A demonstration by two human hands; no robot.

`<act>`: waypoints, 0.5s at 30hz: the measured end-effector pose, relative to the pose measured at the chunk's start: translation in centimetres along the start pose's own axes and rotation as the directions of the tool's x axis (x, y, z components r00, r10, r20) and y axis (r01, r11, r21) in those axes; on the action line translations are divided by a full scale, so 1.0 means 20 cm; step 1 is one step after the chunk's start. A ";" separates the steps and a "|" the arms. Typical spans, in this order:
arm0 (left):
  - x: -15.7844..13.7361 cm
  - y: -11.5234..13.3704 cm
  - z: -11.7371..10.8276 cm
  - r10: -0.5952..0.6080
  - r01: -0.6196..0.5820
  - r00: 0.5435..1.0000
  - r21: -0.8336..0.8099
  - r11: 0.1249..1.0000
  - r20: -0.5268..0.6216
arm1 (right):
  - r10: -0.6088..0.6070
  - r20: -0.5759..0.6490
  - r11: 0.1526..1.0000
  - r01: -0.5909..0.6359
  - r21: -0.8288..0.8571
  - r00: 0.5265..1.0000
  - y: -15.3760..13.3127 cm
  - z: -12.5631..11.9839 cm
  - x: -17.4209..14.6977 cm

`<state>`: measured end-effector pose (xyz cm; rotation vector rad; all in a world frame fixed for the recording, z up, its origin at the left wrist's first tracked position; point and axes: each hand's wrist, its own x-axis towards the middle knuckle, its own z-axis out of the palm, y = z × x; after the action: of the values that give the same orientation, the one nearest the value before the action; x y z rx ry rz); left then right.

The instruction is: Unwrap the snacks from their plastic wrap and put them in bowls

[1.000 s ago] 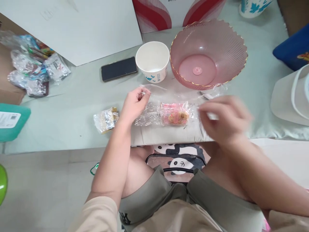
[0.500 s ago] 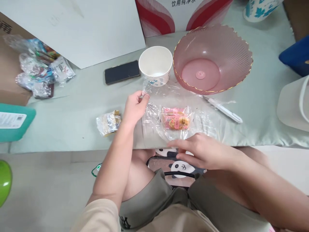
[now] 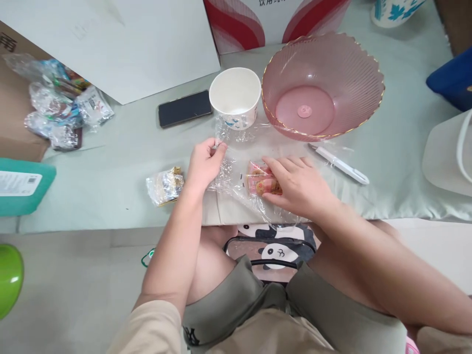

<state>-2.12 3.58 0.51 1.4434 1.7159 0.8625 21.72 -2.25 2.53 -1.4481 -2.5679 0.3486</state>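
A sheet of clear plastic wrap lies on the cloth-covered table, its left edge pinched between the thumb and fingers of my left hand. Pink snack packets rest side by side on the wrap. My right hand lies palm down over their right part, fingers stretched out and thumb apart, touching them and the film. What is under the palm is hidden. Left of my left wrist sits a small plastic-wrapped bundle with gold and dark wrappers. Behind the wrap stands a white paper bowl.
A pink ribbed bowl with a gold rim stands at back right, a white utility knife before it. A black phone lies by a white box. Wrapped bundles are piled left; a white bucket is right.
My right hand has moved up from the table's front edge onto the pink packets, and the film's right side has been drawn in. My left hand keeps its pinch on the film.
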 end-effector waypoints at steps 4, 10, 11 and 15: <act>0.00 -0.01 -0.01 -0.003 0.003 1.000 0.011 1.000 -0.006 | -0.022 0.018 0.998 0.023 -0.066 1.000 -0.03 -0.01 -0.03; 0.00 -0.03 -0.02 -0.030 0.030 1.000 0.048 0.998 0.000 | -0.140 -0.069 0.989 0.136 -0.063 0.988 -0.08 -0.02 -0.09; 0.00 -0.03 -0.02 -0.034 0.034 0.999 0.056 0.998 -0.005 | -0.146 -0.078 0.988 0.141 -0.065 0.986 -0.09 -0.02 -0.10; -0.01 -0.03 -0.03 -0.037 0.038 0.999 0.095 0.995 -0.020 | -0.048 -0.102 0.998 0.045 -0.040 0.994 -0.07 -0.02 -0.14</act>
<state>-2.90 3.27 0.30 1.4650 1.8139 0.7848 22.23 -5.31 3.20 -1.3781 -2.5341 0.2142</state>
